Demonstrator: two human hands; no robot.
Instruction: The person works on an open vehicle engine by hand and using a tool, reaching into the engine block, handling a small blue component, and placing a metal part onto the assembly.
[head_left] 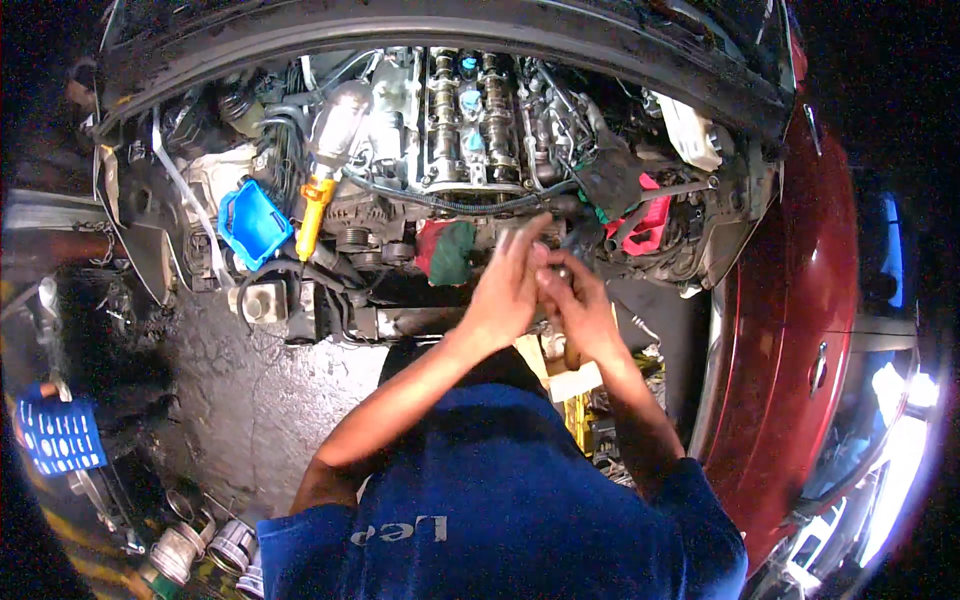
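My left hand [508, 288] is raised in front of the engine, its fingers stretched out and pointing forward. Close against it, my right hand [585, 308] has its fingers curled near the left palm. Something small and dark seems to sit in the right fingers, but I cannot make out what it is. Beyond both hands lies the opened engine [472, 185], with its two camshafts bare and pieces of blue material between them. A red and dark green cloth [447, 252] is bunched at the engine's front, just left of my left hand.
A lit work lamp with a yellow handle [316, 210] leans at the engine's left, beside a blue plastic tray [256, 225]. A pink-red tray [645, 218] sits right. The raised hood edge [440, 38] spans the top. A dark red car [770, 350] stands close on the right.
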